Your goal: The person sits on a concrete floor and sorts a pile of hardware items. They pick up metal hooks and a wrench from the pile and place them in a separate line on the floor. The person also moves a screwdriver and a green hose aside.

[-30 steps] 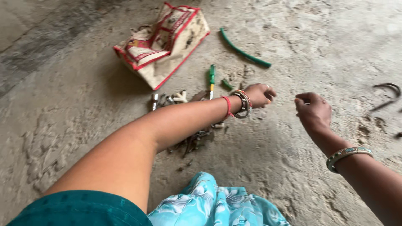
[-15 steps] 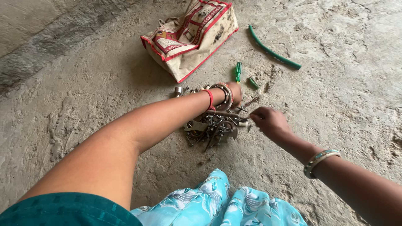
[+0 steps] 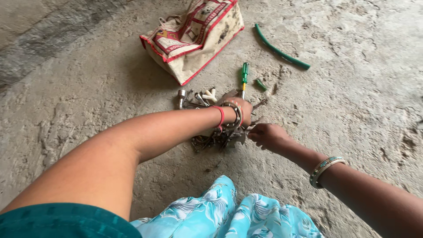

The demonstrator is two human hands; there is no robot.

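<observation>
— Rough grey concrete floor [image 3: 361, 114] fills the frame, dusty and pitted, with a darker strip along the upper left. What lies on it?

— At centre, a heap of metal bits [image 3: 211, 139]: dark, thin pieces tangled together, with a socket [image 3: 181, 94] and a white fitting [image 3: 209, 94] at its upper edge. Both hands are on it.

— How do the hands stand?

— Left hand [image 3: 243, 111] reaches across from the lower left and rests on top of the heap, fingers curled down; whether they close on a piece I cannot tell. Right hand [image 3: 269, 135] comes in from the lower right, its grip pinched shut on something thin at the heap's right edge, though the piece itself is too small to make out.

— How would that heap handle?

— My judgement: stiff, hard pieces, light singly but heavy by the handful, likely to snag on one another and perhaps sharp at the ends. Best taken one at a time by the shank, or scooped from underneath.

— Anything else about?

— A screwdriver [image 3: 244, 77] with a green handle just above the heap, a small green stub [image 3: 261, 84] beside it, a green hose [image 3: 282, 52] at upper right, and a cream bag [image 3: 194, 39] with red trim at top centre. Blue flowered cloth [image 3: 229, 211] shows at the bottom.
</observation>
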